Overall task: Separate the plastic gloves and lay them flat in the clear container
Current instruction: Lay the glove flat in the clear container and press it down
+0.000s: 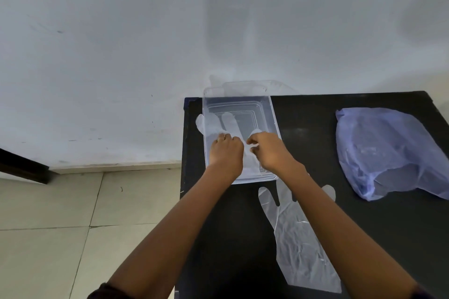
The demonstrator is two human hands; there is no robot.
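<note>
Frame centre: left hand (224, 150) and right hand (266, 150), fingers curled, pinching glove (228, 121) inside container (273, 114). Risk: thin film clings, wrinkles; fingertip overhangs left rim.

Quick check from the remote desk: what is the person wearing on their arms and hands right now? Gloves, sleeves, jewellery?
Both hands are bare: no gloves, rings or watch visible on the left hand or right hand. Forearms are uncovered; dark sleeve edges show only near the elbows at the bottom of the frame.
</note>
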